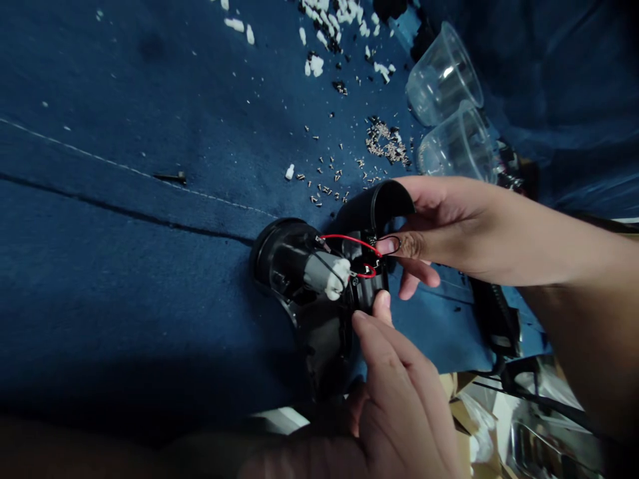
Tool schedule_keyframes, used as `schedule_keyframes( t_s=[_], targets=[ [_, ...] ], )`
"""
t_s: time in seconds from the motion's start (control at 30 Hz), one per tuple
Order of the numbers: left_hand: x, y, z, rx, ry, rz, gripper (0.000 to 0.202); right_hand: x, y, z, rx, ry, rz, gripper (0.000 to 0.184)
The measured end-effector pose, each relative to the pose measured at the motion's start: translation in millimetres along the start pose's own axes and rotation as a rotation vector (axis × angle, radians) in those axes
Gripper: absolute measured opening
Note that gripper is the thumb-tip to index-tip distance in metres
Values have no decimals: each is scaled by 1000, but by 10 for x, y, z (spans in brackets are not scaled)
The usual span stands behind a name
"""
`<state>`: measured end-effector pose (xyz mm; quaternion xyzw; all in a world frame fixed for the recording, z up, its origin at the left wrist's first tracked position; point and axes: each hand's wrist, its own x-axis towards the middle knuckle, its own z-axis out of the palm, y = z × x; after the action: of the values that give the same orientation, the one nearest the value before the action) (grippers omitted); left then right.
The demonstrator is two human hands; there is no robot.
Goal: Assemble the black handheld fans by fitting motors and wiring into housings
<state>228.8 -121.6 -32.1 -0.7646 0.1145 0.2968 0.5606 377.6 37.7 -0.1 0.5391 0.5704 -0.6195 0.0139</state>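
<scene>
A black plastic housing (324,339) lies open, showing a grey motor (319,271) with a white end piece (337,279). A red wire (349,237) arches from the housing's rim to the part under my right thumb. My right hand (439,233), coming in from the right, is closed around the curved black section (372,203); a thin black wire loops over its thumb tip. From below, my left hand (399,386) grips the ribbed lower side of the housing between its fingers. Some of the fingers of both hands are hidden behind the housing.
Many small screws (387,142) lie scattered on the blue cloth (124,279), with white plastic bits (334,16) farther up. Two clear plastic cups (444,80) stand at upper right. A black bolt-like piece (172,177) lies at left. Cardboard (462,412) shows at lower right.
</scene>
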Motion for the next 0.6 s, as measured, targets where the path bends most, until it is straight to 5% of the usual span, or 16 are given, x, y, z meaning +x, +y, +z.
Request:
schedule_keyframes(
  t_s=[0.07, 0.13, 0.3, 0.43, 0.6],
  targets=[
    [-73, 2, 119, -327, 134, -187, 56, 13, 7, 19, 20, -4, -5, 21],
    [-107, 63, 208, -426, 183, -251, 57, 21, 19, 30, 21, -10, -11, 22],
    [26, 328, 245, -261, 185, -341, 65, 22, 78, 14, -12, 0, -16, 25],
    [20, 494, 286, -95, 225, -586, 61, 20, 161, -11, -33, -3, -74, 26],
    [-155, 507, 312, -881, 442, -879, 38, -2, 323, 66, 113, 72, -153, 27]
  ],
)
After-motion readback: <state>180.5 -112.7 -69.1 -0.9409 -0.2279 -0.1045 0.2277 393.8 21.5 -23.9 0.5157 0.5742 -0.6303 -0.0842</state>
